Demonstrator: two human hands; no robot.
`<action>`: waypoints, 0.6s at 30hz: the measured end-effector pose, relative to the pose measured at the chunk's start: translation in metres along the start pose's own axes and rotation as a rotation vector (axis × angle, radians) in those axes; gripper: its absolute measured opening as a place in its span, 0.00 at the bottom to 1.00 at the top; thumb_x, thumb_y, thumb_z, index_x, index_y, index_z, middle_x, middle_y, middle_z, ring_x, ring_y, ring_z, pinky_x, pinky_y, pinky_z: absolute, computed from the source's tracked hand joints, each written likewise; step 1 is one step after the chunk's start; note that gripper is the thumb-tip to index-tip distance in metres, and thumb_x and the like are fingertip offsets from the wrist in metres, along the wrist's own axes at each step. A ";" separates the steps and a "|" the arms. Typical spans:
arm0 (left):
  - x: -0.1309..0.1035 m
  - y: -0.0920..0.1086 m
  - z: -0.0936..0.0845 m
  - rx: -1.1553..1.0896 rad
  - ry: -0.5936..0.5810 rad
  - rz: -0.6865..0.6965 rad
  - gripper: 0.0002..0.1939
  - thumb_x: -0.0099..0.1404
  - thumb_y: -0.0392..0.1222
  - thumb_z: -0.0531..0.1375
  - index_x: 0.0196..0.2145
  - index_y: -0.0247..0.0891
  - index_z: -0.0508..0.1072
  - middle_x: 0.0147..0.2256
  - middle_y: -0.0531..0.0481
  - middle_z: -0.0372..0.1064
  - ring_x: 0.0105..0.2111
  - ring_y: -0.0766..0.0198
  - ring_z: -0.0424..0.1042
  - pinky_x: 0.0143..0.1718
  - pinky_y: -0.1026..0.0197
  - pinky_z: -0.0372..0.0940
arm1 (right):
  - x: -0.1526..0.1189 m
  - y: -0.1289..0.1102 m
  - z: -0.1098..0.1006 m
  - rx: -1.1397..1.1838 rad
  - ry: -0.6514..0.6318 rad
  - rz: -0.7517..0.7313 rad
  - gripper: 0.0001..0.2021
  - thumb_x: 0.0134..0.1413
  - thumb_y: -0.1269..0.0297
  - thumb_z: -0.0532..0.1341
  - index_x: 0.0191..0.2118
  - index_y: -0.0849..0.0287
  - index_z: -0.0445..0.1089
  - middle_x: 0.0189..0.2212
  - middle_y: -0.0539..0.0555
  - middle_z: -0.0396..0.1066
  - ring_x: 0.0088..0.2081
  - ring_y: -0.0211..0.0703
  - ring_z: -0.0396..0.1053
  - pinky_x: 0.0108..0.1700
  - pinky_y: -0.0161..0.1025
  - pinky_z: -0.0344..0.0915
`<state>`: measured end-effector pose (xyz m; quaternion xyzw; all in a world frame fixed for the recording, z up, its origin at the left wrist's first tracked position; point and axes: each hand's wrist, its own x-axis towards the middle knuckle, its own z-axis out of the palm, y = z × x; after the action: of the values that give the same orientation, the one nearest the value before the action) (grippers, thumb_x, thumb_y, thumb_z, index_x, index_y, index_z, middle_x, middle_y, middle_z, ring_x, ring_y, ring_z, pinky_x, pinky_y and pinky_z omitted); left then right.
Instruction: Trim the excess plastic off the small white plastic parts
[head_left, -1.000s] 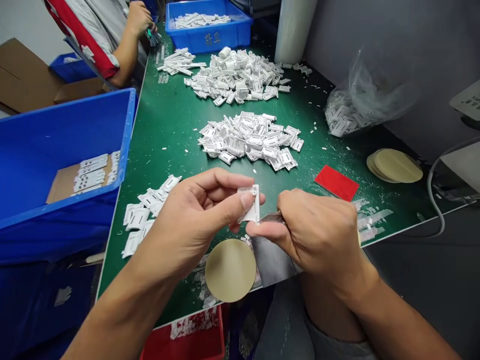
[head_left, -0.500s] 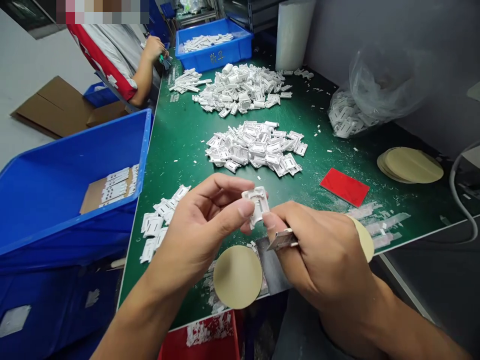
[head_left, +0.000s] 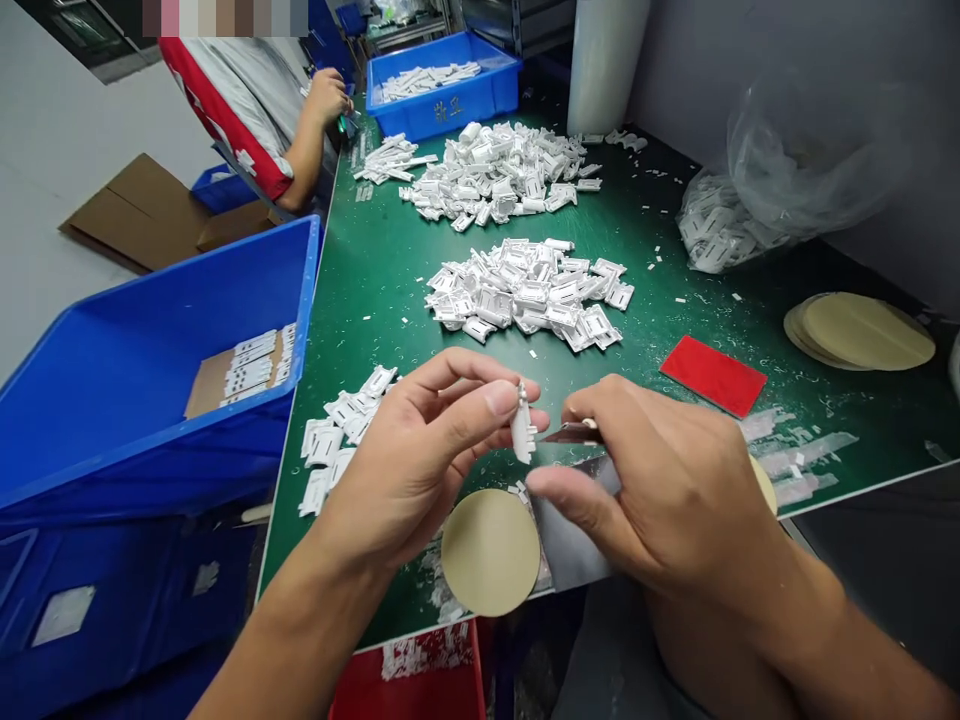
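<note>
Between the thumb and fingers of my left hand (head_left: 420, 450) is a small white plastic part (head_left: 523, 425), turned edge-on. My right hand (head_left: 660, 480) grips a knife with a short metal blade (head_left: 571, 433); its tip points at the part, close to its edge. The right thumb is stretched away from the blade, and the knife's handle is hidden in the fingers. Below the hands, a round tan disc (head_left: 490, 552) lies at the table's front edge beside a grey metal plate (head_left: 574, 535).
White parts lie in heaps (head_left: 529, 290) on the green table (head_left: 375, 260), with a smaller group (head_left: 322, 440) at left. A red rectangular pad (head_left: 712, 375) and tan discs (head_left: 862, 330) are at right. A blue bin (head_left: 313, 290) stands left; a co-worker's hand (head_left: 328, 97) is beyond.
The white part has been turned from face-up to edge-on in my left hand. My right thumb has come off the part, and the blade has swung to point at it.
</note>
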<state>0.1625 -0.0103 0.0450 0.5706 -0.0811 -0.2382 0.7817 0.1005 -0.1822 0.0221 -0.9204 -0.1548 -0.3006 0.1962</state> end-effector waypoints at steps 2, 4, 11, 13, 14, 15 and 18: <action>0.000 0.001 0.000 0.016 0.006 -0.004 0.03 0.59 0.40 0.67 0.30 0.42 0.76 0.34 0.53 0.77 0.32 0.67 0.74 0.38 0.64 0.70 | 0.001 0.001 0.002 -0.095 -0.013 -0.046 0.26 0.61 0.38 0.50 0.31 0.59 0.67 0.23 0.49 0.66 0.22 0.40 0.64 0.25 0.39 0.51; 0.000 0.001 -0.001 0.036 0.000 -0.015 0.03 0.59 0.40 0.67 0.30 0.42 0.76 0.33 0.53 0.76 0.31 0.67 0.74 0.35 0.65 0.69 | 0.001 0.002 0.004 -0.167 -0.009 -0.070 0.27 0.60 0.36 0.49 0.29 0.57 0.65 0.20 0.48 0.64 0.20 0.40 0.62 0.23 0.39 0.48; 0.000 0.001 -0.002 0.076 -0.001 -0.020 0.03 0.58 0.40 0.67 0.29 0.41 0.77 0.30 0.53 0.74 0.28 0.69 0.71 0.29 0.69 0.67 | 0.003 0.001 0.011 -0.244 0.020 -0.086 0.28 0.62 0.37 0.45 0.26 0.57 0.61 0.19 0.47 0.60 0.18 0.37 0.58 0.22 0.38 0.44; 0.000 0.001 -0.002 0.080 0.003 -0.029 0.03 0.58 0.40 0.67 0.28 0.41 0.77 0.29 0.53 0.74 0.27 0.69 0.70 0.28 0.69 0.66 | 0.002 0.001 0.012 -0.261 0.023 -0.092 0.28 0.61 0.37 0.45 0.26 0.57 0.60 0.19 0.47 0.60 0.18 0.37 0.57 0.22 0.38 0.44; 0.000 0.001 -0.002 0.082 0.003 -0.032 0.03 0.58 0.40 0.67 0.28 0.41 0.76 0.28 0.53 0.74 0.27 0.69 0.70 0.28 0.69 0.66 | 0.002 0.000 0.012 -0.272 0.029 -0.097 0.28 0.61 0.37 0.45 0.26 0.57 0.60 0.18 0.47 0.59 0.18 0.37 0.57 0.22 0.38 0.43; 0.000 0.001 -0.002 0.086 0.002 -0.034 0.04 0.58 0.40 0.67 0.28 0.41 0.76 0.28 0.53 0.73 0.27 0.70 0.70 0.28 0.70 0.66 | 0.002 0.000 0.012 -0.283 0.040 -0.099 0.28 0.61 0.36 0.45 0.25 0.56 0.59 0.18 0.47 0.58 0.18 0.37 0.55 0.22 0.38 0.43; 0.000 0.001 -0.002 0.098 0.000 -0.031 0.05 0.58 0.41 0.68 0.28 0.41 0.76 0.28 0.54 0.73 0.27 0.70 0.70 0.28 0.69 0.66 | 0.003 0.001 0.012 -0.299 0.066 -0.091 0.29 0.61 0.36 0.44 0.23 0.56 0.58 0.17 0.46 0.55 0.18 0.37 0.52 0.22 0.38 0.43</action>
<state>0.1636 -0.0083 0.0450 0.6096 -0.0837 -0.2459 0.7489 0.1088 -0.1766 0.0146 -0.9210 -0.1432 -0.3592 0.0481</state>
